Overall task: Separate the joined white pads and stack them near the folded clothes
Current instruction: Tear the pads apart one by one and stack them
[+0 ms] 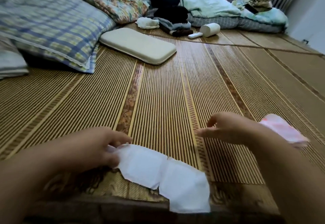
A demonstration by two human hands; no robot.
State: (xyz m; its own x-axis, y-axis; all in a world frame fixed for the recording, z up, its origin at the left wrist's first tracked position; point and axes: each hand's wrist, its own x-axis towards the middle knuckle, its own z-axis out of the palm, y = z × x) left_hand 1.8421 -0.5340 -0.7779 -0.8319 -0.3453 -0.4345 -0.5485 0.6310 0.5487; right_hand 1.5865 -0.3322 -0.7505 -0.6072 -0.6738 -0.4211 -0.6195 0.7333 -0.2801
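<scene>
- Joined white pads [163, 176] lie at 6 o'clock, a soft papery strip of squarish segments meeting at a notched seam. The strip runs from the left hand down to the mat's near edge.
- Left hand [98, 151], at 8 o'clock, pinches the strip's upper-left end between thumb and curled fingers.
- Right hand [226, 128], at 4 o'clock, hovers above the mat, clear of the strip. Its fingers are loosely bent and spread and hold nothing.
- Pink-and-white packet [283, 130], crinkly and blurred, lies just behind the right wrist at 3 o'clock.
- Bamboo mat [158, 91] of thin ribbed slats with brown patterned bands covers the whole middle.
- Cream cushion [139, 45], flat, smooth and round-cornered, lies at 12 o'clock.
- Plaid pillow [52, 24], blue and yellow with a lace edge, sits at 10 o'clock.
- Folded clothes [175, 24], dark and grey, are stacked at 12 o'clock, well apart from the pads.
- Toilet paper roll [210, 29] lies on its side at 1 o'clock, with a white remote [195, 35] just beside it.
</scene>
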